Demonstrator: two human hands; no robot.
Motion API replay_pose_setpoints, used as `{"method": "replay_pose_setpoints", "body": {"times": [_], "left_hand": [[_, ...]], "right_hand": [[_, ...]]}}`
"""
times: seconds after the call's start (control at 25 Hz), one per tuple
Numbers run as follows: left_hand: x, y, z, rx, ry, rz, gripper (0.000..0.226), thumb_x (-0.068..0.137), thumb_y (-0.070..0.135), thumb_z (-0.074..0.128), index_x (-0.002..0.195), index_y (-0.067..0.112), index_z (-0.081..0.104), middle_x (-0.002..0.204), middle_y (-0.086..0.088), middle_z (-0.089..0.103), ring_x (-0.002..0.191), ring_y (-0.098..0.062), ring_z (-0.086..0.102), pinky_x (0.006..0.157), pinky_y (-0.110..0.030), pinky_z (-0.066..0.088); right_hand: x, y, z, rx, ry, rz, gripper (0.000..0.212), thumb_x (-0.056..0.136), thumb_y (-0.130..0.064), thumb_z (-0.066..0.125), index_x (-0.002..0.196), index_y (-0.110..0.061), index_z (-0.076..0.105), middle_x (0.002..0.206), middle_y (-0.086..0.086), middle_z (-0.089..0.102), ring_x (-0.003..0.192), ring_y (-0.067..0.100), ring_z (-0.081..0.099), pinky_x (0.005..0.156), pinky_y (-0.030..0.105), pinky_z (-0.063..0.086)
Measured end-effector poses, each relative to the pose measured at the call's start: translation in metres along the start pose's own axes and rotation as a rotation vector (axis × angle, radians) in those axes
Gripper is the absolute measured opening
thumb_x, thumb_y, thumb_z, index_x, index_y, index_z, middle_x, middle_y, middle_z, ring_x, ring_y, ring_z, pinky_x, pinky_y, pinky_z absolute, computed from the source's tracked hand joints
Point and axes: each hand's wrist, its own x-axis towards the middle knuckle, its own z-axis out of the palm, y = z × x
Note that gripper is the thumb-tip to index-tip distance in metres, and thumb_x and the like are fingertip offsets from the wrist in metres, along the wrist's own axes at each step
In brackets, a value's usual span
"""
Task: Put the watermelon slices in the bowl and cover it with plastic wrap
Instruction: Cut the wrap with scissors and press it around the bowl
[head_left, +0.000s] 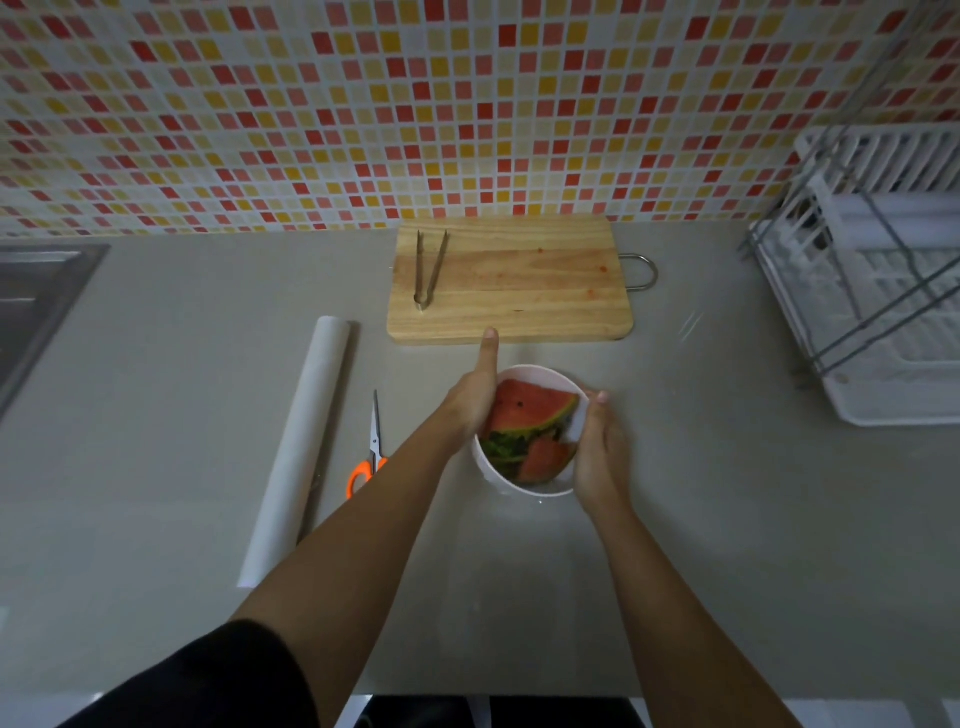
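At the far left we see the corner of a steel sink (36, 306) set into the grey surface (182, 415), below a wall of red, orange and cream mosaic tiles (311, 104). Next comes a long white roll of plastic wrap (298, 452) lying at a slant, with orange-handled scissors (371, 449) just beside it. Our left hand (475, 392) presses flat against the left wall of the white bowl (519, 486), fingers together and thumb pointing up toward the wooden cutting board (511, 280), where metal tongs (430, 270) rest on the left end. The watermelon slices (530, 426) sit inside the bowl, red flesh and green rind showing, near the surface's middle. A faint clear film glints over and below the bowl, though we cannot tell how far it reaches. Our right hand (600, 449) cups the bowl's right wall, fingers closed against it. At the far right stands a white dish rack (878, 291).
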Motion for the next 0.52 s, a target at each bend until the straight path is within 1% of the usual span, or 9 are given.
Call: {"method": "replay_pose_setpoints", "body": {"times": [0.08, 0.12, 0.2, 0.28, 0.36, 0.4, 0.44, 0.48, 0.52], "left_hand": [[-0.002, -0.008, -0.002, 0.025, 0.061, -0.001, 0.113, 0.069, 0.088, 0.001, 0.123, 0.011, 0.063, 0.124, -0.021, 0.063, 0.118, -0.033, 0.057, 0.112, -0.046, 0.035], [-0.003, -0.013, -0.002, 0.038, 0.131, 0.002, 0.113, 0.07, 0.087, 0.001, 0.122, 0.01, 0.064, 0.124, -0.022, 0.062, 0.117, -0.034, 0.057, 0.111, -0.044, 0.036], [-0.004, -0.022, -0.001, 0.097, 0.329, 0.035, 0.108, 0.077, 0.081, 0.0, 0.115, 0.005, 0.066, 0.121, -0.024, 0.063, 0.114, -0.037, 0.057, 0.106, -0.042, 0.038], [-0.004, -0.029, -0.001, 0.119, 0.438, 0.084, 0.102, 0.084, 0.073, -0.002, 0.107, 0.002, 0.067, 0.115, -0.025, 0.064, 0.11, -0.039, 0.057, 0.104, -0.047, 0.039], [-0.001, -0.034, -0.006, -0.045, 0.501, 0.155, 0.091, 0.09, 0.065, -0.001, 0.103, 0.004, 0.066, 0.112, -0.021, 0.066, 0.108, -0.036, 0.058, 0.103, -0.048, 0.041], [0.0, -0.035, -0.009, -0.18, 0.525, 0.183, 0.083, 0.093, 0.061, 0.002, 0.105, 0.007, 0.065, 0.113, -0.018, 0.066, 0.108, -0.033, 0.059, 0.102, -0.047, 0.042], [0.0, -0.039, -0.012, -0.295, 0.542, 0.202, 0.076, 0.096, 0.058, 0.005, 0.107, 0.011, 0.064, 0.114, -0.013, 0.066, 0.109, -0.03, 0.059, 0.103, -0.045, 0.042], [-0.005, -0.043, -0.012, -0.38, 0.549, 0.225, 0.071, 0.097, 0.056, 0.008, 0.111, 0.014, 0.063, 0.114, -0.007, 0.065, 0.11, -0.026, 0.059, 0.102, -0.042, 0.043], [-0.012, -0.051, -0.007, -0.44, 0.552, 0.259, 0.065, 0.097, 0.056, 0.011, 0.114, 0.02, 0.064, 0.113, 0.001, 0.066, 0.11, -0.019, 0.059, 0.099, -0.033, 0.046]], "right_hand": [[-0.004, -0.001, 0.002, -0.028, 0.007, -0.04, 0.064, 0.078, -0.072, 0.015, 0.094, -0.03, 0.061, 0.092, -0.004, 0.063, 0.087, 0.014, 0.059, 0.075, 0.027, 0.04], [-0.005, -0.001, 0.002, -0.05, 0.02, -0.071, 0.066, 0.078, -0.072, 0.014, 0.095, -0.029, 0.061, 0.09, -0.005, 0.062, 0.086, 0.013, 0.058, 0.075, 0.026, 0.039], [-0.009, 0.0, 0.003, -0.117, 0.043, -0.131, 0.068, 0.08, -0.068, 0.012, 0.098, -0.024, 0.061, 0.088, -0.006, 0.06, 0.086, 0.017, 0.058, 0.075, 0.026, 0.038], [-0.015, -0.002, 0.006, -0.167, 0.047, -0.144, 0.067, 0.083, -0.062, 0.011, 0.102, -0.019, 0.059, 0.091, 0.001, 0.062, 0.09, 0.024, 0.06, 0.075, 0.026, 0.037], [-0.019, -0.002, 0.01, -0.242, 0.07, -0.126, 0.069, 0.084, -0.059, 0.011, 0.114, -0.016, 0.055, 0.109, 0.009, 0.064, 0.102, 0.029, 0.059, 0.079, 0.028, 0.04], [-0.02, -0.001, 0.008, -0.28, 0.095, -0.134, 0.072, 0.083, -0.06, 0.01, 0.123, -0.016, 0.05, 0.122, 0.01, 0.06, 0.111, 0.028, 0.055, 0.086, 0.03, 0.04], [-0.02, -0.002, 0.003, -0.26, 0.122, -0.171, 0.074, 0.082, -0.06, 0.011, 0.13, -0.016, 0.046, 0.132, 0.008, 0.054, 0.119, 0.023, 0.05, 0.095, 0.027, 0.037], [-0.015, -0.003, -0.002, -0.172, 0.133, -0.229, 0.073, 0.082, -0.059, 0.013, 0.131, -0.016, 0.045, 0.135, 0.003, 0.051, 0.122, 0.015, 0.046, 0.099, 0.017, 0.031], [-0.007, -0.006, -0.007, -0.058, 0.103, -0.284, 0.069, 0.083, -0.058, 0.015, 0.128, -0.018, 0.049, 0.133, -0.003, 0.051, 0.121, 0.004, 0.043, 0.098, 0.007, 0.026]]}}
